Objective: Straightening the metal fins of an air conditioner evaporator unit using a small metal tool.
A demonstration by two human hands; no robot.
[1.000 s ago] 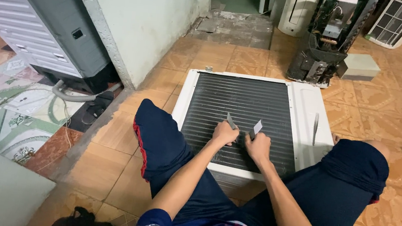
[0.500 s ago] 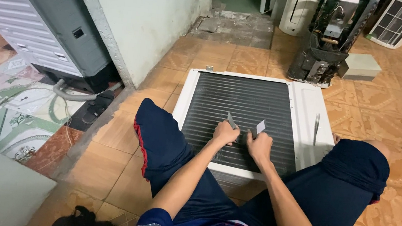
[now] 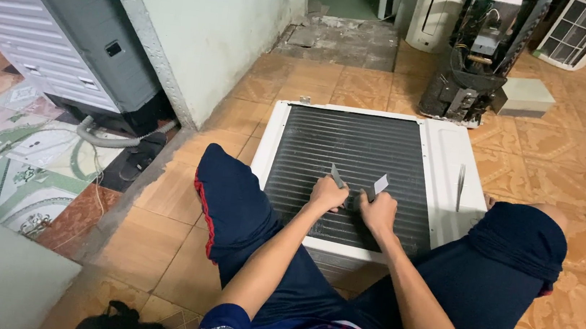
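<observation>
Orange tiled floor: white finned coil unit flat, dismantled black unit, grey box.

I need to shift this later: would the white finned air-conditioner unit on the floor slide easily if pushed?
Probably not: the unit looks broad and heavy, lying flat on the tiled floor. It seems unlikely to tip. Its thin fins likely bend easily.
</observation>
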